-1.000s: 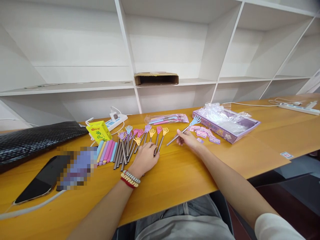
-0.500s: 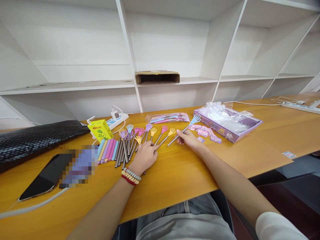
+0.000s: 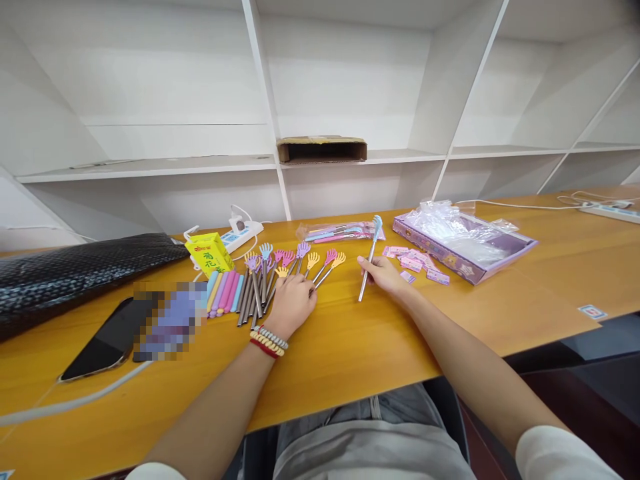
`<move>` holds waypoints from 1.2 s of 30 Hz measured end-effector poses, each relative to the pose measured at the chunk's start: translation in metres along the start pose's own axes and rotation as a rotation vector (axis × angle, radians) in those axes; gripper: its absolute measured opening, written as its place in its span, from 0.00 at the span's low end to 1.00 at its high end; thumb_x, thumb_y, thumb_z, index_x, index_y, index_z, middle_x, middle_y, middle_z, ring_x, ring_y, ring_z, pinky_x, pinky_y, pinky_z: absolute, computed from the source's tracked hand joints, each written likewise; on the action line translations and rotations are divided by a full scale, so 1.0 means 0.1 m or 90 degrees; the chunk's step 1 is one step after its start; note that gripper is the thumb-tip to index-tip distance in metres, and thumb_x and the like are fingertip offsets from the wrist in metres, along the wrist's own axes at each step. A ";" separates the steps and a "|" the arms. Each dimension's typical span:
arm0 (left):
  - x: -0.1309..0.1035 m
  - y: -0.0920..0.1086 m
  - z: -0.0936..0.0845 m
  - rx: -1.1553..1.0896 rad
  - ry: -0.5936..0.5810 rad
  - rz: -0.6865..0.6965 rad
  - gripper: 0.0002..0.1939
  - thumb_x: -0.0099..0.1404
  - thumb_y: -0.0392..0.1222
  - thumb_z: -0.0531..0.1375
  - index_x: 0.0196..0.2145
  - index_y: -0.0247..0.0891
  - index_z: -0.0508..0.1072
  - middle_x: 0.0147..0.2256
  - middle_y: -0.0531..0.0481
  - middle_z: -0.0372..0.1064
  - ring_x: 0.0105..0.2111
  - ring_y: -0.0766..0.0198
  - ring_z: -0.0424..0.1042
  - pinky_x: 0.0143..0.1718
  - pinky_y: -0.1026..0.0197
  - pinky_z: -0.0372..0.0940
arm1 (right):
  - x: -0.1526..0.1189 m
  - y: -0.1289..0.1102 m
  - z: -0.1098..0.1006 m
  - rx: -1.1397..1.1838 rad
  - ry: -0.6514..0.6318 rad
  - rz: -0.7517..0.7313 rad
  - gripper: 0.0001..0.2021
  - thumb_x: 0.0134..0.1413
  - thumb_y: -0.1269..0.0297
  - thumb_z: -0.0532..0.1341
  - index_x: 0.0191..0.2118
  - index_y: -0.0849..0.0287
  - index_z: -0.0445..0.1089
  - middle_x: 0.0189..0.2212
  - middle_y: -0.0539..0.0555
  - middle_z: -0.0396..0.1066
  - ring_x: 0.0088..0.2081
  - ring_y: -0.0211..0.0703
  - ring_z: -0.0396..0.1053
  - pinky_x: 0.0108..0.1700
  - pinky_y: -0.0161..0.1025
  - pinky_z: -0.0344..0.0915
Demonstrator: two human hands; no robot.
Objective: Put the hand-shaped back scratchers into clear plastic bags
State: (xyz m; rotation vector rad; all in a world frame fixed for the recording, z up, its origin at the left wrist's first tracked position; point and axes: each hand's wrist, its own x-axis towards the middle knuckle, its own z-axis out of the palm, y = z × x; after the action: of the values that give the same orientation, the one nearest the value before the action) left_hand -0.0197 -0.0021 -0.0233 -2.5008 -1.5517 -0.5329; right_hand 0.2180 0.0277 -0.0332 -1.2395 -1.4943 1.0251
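Observation:
My right hand [image 3: 381, 275] is closed around the metal rod of a blue back scratcher [image 3: 370, 260], its hand-shaped head pointing up and away from me. My left hand [image 3: 294, 300] lies over a group of back scratchers, fingers curled at the rod end of a yellow back scratcher [image 3: 330, 269]. A pink back scratcher [image 3: 325, 262] lies beside it. More back scratchers with purple, blue, pink and yellow heads fan out beyond my left hand; their lower rods are partly hidden. Bare metal rods [image 3: 249, 300] and coloured handles [image 3: 223, 293] line up to the left.
A purple box [image 3: 465, 261] of clear plastic bags stands at right, with small pink cards [image 3: 413, 259] before it. Behind lie packaged scratchers [image 3: 345, 231]. At left are a yellow drink carton [image 3: 207, 253], power strip [image 3: 245, 235], phone [image 3: 107, 340] and black wrapped package [image 3: 90, 280].
My right hand has turned the blue back scratcher more upright, so its head shows side-on. The yellow back scratcher by my left hand has shifted closer to the pink one. The view has swung slightly left.

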 end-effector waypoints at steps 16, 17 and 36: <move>-0.01 -0.99 -0.49 0.081 0.201 -0.507 0.15 0.56 0.39 0.52 0.37 0.34 0.74 0.37 0.36 0.71 0.40 0.47 0.69 0.38 0.51 0.62 | 0.03 0.05 -0.10 -0.075 0.048 -0.003 0.25 0.45 0.39 0.55 0.19 0.60 0.62 0.13 0.48 0.60 0.16 0.34 0.57 0.21 0.34 0.54; -0.03 -1.04 -0.50 0.080 0.192 -0.537 0.15 0.55 0.39 0.53 0.38 0.34 0.74 0.37 0.35 0.71 0.40 0.46 0.69 0.38 0.50 0.62 | 0.02 0.05 -0.10 -0.071 0.044 -0.004 0.25 0.45 0.40 0.55 0.18 0.60 0.62 0.12 0.48 0.59 0.16 0.34 0.57 0.21 0.34 0.53; -0.16 -1.29 -0.59 0.045 0.058 -0.651 0.18 0.53 0.46 0.55 0.38 0.33 0.74 0.39 0.34 0.71 0.42 0.43 0.69 0.38 0.50 0.63 | -0.01 0.01 -0.08 -0.066 0.042 -0.006 0.25 0.46 0.40 0.55 0.18 0.60 0.61 0.13 0.48 0.59 0.16 0.34 0.56 0.21 0.34 0.53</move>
State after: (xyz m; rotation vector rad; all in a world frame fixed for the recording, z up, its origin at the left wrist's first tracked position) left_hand -0.1533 0.0247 0.0184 -1.4272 -2.6541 -0.6486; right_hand 0.2259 0.0275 -0.0319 -1.3251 -1.5176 0.9016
